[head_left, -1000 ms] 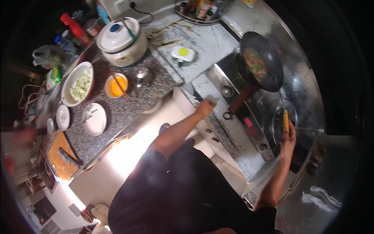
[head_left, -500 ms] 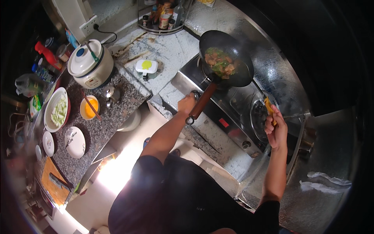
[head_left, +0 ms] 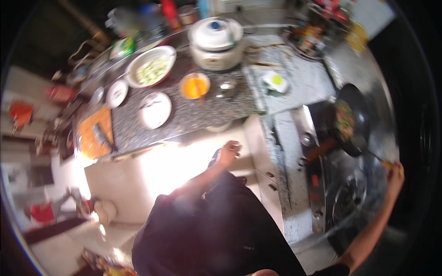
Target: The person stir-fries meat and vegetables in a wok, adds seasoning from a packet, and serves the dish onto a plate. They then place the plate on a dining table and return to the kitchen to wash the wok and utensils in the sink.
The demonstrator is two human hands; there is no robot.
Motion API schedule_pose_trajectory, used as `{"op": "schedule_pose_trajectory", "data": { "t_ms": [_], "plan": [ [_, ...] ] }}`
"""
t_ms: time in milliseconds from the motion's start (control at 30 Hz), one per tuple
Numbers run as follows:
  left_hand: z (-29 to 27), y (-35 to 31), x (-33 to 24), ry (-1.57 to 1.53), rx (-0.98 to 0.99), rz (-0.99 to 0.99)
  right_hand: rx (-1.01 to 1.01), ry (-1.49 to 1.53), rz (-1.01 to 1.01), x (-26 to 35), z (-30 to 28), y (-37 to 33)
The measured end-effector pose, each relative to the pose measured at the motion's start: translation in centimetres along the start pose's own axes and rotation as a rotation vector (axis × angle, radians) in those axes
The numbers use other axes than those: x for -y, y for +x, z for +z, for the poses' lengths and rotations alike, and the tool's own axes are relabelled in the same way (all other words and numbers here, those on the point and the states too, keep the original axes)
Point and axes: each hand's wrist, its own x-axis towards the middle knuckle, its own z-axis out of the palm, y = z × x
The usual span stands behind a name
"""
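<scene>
My right hand (head_left: 394, 178) is closed around the yellow handle of a metal cooking spatula (head_left: 386, 163). Its shaft reaches over the near rim of a black wok (head_left: 362, 110); I cannot make out its head. Browned pieces and green vegetables (head_left: 344, 122) lie in the wok, which sits on the gas stove (head_left: 317, 184). The wok's brown wooden handle (head_left: 322, 151) points toward me, untouched. In mid-air between counter and stove, my left hand (head_left: 229, 152) has loosely bent fingers, a little blurred, with nothing seen in them.
A granite counter (head_left: 184, 117) holds a bowl of orange liquid (head_left: 194, 86) with chopsticks, a white plate (head_left: 155, 110), a basket of pale green slices (head_left: 153, 69), a lidded cooker (head_left: 215, 43) and a cutting board (head_left: 95, 131) with a knife. A white box (head_left: 275, 82) stands beyond the stove.
My left hand has left the stove's front knob and swung back to the left. My view has turned left, shifting the counter inward. The right hand still grips the spatula.
</scene>
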Motion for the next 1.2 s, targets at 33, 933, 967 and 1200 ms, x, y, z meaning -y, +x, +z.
{"op": "schedule_pose_trajectory", "data": {
  "t_ms": [33,933,967,1200],
  "plan": [
    [-4.8,-0.5,1.2,-0.064,-0.154,0.200,0.061,-0.051,-0.091,-0.1,-2.0,0.9],
    [-30.9,-5.2,-3.7,1.094,-0.743,0.300,-0.068,0.402,0.169,-0.5,11.5,-8.0],
    [-28.7,-6.1,-5.5,1.018,-0.757,0.326,-0.114,0.497,0.185,-2.1,13.0,-8.8],
    [-18.6,-6.9,-15.8,-0.134,-0.360,0.391,-0.163,0.811,0.141,-6.1,16.8,-8.4]
  ]
}}
